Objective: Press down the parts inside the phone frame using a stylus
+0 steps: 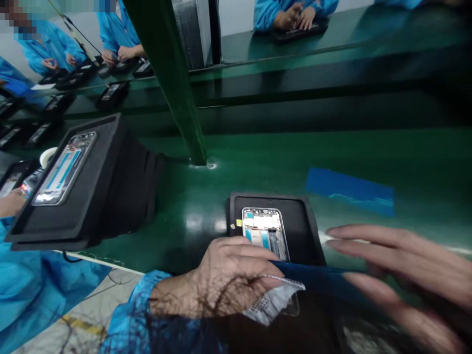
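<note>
An open phone frame [263, 228] lies in a black foam tray [306, 221] on the green belt in front of me. My left hand [228, 278] rests on the phone's near end, fingers curled over a whitish perforated sheet [275, 300]. A dark blue strip [324, 278] runs from those fingers to the right. My right hand [398, 265] is blurred, fingers stretched out and apart, pointing left just above the strip. Whether it touches the strip I cannot tell.
A tall stack of black trays [121, 182] with another phone frame [66, 167] on top stands at the left. A green post [177, 83] rises behind it. A blue film patch [350, 189] lies on the belt. Co-workers' hands [295, 17] work across the line.
</note>
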A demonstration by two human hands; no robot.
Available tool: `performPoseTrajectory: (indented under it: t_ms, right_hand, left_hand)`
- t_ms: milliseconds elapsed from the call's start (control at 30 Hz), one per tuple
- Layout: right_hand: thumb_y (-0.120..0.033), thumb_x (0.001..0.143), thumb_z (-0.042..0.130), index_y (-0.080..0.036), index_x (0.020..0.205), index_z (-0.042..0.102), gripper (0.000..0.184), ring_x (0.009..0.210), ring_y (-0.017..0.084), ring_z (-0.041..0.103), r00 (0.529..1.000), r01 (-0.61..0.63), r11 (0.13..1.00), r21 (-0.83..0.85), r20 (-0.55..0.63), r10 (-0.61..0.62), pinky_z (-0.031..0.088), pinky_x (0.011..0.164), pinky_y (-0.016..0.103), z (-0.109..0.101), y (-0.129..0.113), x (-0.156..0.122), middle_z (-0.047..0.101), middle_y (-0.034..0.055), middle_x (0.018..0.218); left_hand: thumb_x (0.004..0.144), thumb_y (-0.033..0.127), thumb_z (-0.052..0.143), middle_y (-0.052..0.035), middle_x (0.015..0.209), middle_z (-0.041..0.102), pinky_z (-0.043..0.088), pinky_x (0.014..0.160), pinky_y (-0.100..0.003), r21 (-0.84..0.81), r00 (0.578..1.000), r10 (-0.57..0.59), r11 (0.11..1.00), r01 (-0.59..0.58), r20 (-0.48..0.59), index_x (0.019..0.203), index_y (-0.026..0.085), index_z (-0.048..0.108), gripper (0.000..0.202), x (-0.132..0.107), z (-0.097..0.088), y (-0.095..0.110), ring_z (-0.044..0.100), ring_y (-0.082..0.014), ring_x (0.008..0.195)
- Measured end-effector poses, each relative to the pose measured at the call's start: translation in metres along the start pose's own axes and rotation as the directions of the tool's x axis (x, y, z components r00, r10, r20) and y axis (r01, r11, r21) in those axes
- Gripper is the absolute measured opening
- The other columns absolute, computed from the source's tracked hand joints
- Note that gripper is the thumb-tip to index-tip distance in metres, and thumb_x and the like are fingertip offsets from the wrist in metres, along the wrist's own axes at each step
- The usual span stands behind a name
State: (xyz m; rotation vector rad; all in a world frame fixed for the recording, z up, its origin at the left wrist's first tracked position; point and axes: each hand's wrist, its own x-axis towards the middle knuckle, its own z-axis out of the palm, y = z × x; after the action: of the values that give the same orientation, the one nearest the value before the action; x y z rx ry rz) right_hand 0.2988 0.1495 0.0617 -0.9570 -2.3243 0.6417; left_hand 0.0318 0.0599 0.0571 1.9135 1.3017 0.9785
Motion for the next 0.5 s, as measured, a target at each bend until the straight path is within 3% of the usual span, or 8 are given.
performPoseTrajectory:
  t_ms: [67, 133, 233, 367, 500]
  right_hand:
    - [-0.034, 0.095, 0.061, -0.037, 0.123, 0.065, 0.028, 0.09, 0.025, 0.077, 0.976, 0.193, 0.977, -0.087, 0.119, -0.182, 0.063, 0.07, 0.036, 0.002, -0.002, 0.002, 0.078, 0.0037, 0.111]
    - [-0.031, 0.1, 0.055, -0.033, 0.118, 0.064, 0.02, 0.075, 0.022, 0.077, 0.94, 0.309, 0.948, -0.076, 0.179, -0.292, 0.062, 0.058, 0.034, 0.004, -0.001, 0.007, 0.081, 0.0009, 0.096]
    - [-0.023, 0.103, 0.049, -0.031, 0.111, 0.063, 0.018, 0.068, 0.02, 0.074, 0.911, 0.351, 0.936, -0.001, 0.232, -0.341, 0.057, 0.053, 0.033, 0.004, 0.003, 0.011, 0.08, -0.0017, 0.087]
    - [-0.014, 0.099, 0.056, -0.029, 0.106, 0.062, 0.018, 0.068, 0.017, 0.073, 0.904, 0.352, 0.932, 0.089, 0.225, -0.363, 0.056, 0.058, 0.03, -0.002, 0.01, 0.008, 0.079, -0.001, 0.087]
    - [-0.015, 0.099, 0.059, -0.028, 0.1, 0.064, 0.013, 0.068, 0.015, 0.071, 0.919, 0.312, 0.947, 0.072, 0.232, -0.32, 0.055, 0.058, 0.028, -0.003, 0.013, 0.006, 0.076, -0.0007, 0.087]
  left_hand:
    - [0.093, 0.023, 0.069, -0.0038, 0.104, 0.087, 0.065, 0.087, -0.029, 0.044, 0.998, 0.038, 0.998, -0.04, 0.051, 0.094, 0.023, 0.079, 0.01, 0.005, 0.004, 0.005, 0.082, -0.0183, 0.086]
    - [0.094, 0.021, 0.067, -0.0046, 0.106, 0.086, 0.066, 0.086, -0.03, 0.076, 0.995, 0.056, 0.995, -0.063, 0.087, 0.095, 0.022, 0.079, 0.011, 0.006, 0.007, 0.007, 0.082, -0.0194, 0.089]
    - [0.094, 0.026, 0.069, -0.0037, 0.114, 0.085, 0.065, 0.093, -0.032, 0.092, 0.991, 0.059, 0.993, -0.07, 0.121, 0.095, 0.025, 0.079, 0.01, 0.004, 0.005, 0.005, 0.081, -0.0195, 0.094]
    - [0.087, 0.031, 0.079, -0.0009, 0.131, 0.079, 0.061, 0.105, -0.035, -0.009, 0.996, -0.022, 1.0, 0.023, 0.086, 0.093, 0.03, 0.082, 0.007, -0.003, 0.002, -0.002, 0.079, -0.0217, 0.107]
    - [0.088, 0.025, 0.078, 0.0009, 0.122, 0.083, 0.066, 0.083, -0.025, -0.113, 0.996, -0.043, 0.992, 0.051, 0.072, 0.099, 0.029, 0.08, 0.011, -0.007, 0.007, -0.007, 0.083, -0.0153, 0.088]
